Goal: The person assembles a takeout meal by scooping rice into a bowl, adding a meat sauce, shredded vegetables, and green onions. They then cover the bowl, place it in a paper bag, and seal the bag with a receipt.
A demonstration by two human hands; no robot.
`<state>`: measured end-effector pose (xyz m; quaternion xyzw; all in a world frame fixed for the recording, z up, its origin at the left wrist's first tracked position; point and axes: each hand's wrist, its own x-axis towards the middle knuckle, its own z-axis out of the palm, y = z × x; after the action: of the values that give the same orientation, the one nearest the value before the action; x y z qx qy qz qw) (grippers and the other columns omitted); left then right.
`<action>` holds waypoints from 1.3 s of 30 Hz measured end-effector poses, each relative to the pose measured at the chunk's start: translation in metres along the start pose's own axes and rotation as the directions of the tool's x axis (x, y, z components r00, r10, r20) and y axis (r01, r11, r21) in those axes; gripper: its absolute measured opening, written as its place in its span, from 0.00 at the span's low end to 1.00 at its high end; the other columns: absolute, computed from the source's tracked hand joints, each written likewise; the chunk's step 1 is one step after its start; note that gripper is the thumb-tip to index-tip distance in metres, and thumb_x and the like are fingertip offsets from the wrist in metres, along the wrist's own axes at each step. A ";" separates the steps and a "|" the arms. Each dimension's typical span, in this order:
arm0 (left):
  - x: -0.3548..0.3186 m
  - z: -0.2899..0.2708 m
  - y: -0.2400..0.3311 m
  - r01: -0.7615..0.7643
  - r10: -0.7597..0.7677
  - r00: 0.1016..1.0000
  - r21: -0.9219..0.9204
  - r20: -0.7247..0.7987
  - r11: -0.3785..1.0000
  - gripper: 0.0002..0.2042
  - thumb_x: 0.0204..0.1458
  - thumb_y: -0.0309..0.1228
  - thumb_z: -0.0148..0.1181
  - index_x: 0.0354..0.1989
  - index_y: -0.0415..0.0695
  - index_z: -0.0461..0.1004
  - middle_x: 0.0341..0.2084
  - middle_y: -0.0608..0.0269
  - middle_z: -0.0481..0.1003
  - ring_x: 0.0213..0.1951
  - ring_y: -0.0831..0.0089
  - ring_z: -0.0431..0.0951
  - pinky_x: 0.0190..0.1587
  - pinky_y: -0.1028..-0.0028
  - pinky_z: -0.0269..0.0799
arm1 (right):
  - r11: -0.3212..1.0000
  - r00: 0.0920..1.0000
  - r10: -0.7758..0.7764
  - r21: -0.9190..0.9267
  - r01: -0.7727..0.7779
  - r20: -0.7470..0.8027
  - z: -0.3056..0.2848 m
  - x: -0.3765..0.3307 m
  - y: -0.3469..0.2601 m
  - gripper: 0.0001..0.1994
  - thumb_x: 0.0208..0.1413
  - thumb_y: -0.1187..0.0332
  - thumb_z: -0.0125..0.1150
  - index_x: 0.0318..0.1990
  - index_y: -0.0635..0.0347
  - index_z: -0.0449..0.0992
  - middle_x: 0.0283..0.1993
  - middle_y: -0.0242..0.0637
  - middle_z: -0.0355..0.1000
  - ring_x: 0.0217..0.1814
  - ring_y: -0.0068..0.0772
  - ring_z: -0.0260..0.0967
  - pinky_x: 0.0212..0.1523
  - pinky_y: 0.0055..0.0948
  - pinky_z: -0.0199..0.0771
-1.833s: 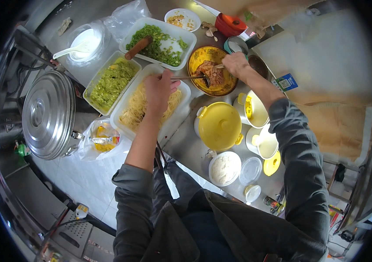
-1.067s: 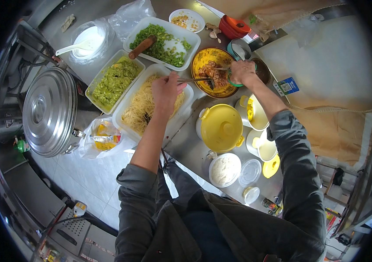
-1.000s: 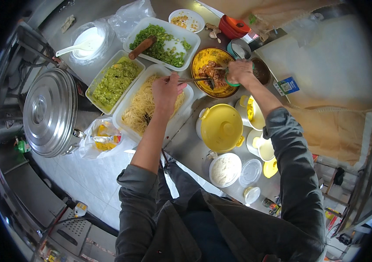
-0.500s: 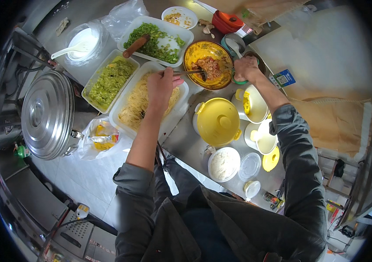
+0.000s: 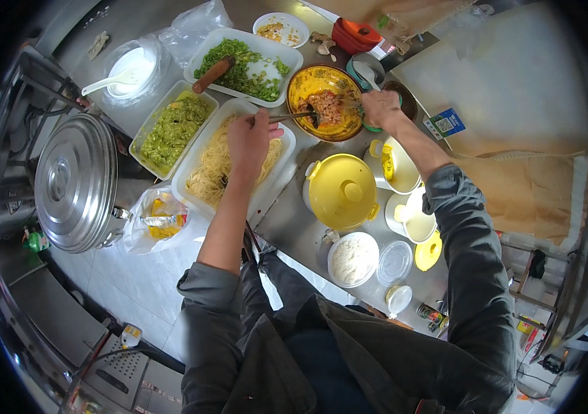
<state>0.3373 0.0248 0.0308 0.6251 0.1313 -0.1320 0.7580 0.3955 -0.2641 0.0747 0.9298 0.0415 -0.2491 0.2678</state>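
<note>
My left hand [image 5: 252,138] is curled shut around the thin handle of a metal utensil [image 5: 292,117], gripping it over the white tray of pale noodles [image 5: 218,162]; the handle runs off to my right and its tip sits in the minced meat inside the yellow bowl [image 5: 321,102]. I can't tell whether that tip is a spoon or a fork. My right hand [image 5: 379,107] is closed over the bowl's right rim, fingers wrapped around the edge, steadying it; whether it also grips something small there I can't make out.

By my reckoning I'm in the middle of scooping meat. The next move calls for a level lift, so nothing drops onto the steel worktop [image 5: 294,228] on the short crossing from bowl to noodle tray, and for the right hand to hold the bowl flat.

The bowl is glossy, orange-yellow, smeared on the inside, with a brownish-pink clump of mince in the middle. It stands near the far edge of the worktop, just right of the noodle tray.

Moving outward: beyond the noodles, a tray of chopped greens [image 5: 242,65] with a wooden handle in it; to their left a tray of green mash [image 5: 173,127]. Nearer me, a yellow lidded pot [image 5: 341,192] and a small tub of white grains [image 5: 353,259]. Far left, off the worktop, a big steel pot [image 5: 73,183] with its lid on.
</note>
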 end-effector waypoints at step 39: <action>-0.014 0.011 -0.021 0.041 -0.041 0.999 -0.078 0.002 0.996 0.20 0.63 0.36 0.50 0.38 0.25 0.75 0.30 0.47 0.81 0.29 0.66 0.84 0.33 0.73 0.79 | 0.926 0.989 0.141 0.360 -0.118 -0.040 0.026 -0.030 -0.002 0.30 0.50 0.58 0.62 0.62 0.57 0.70 0.50 0.48 0.79 0.55 0.50 0.76 0.51 0.41 0.77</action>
<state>0.3171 0.0111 0.0191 0.5922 0.1493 -0.1425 0.7789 0.3571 -0.2740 0.0698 0.9712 -0.0571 -0.2037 0.1092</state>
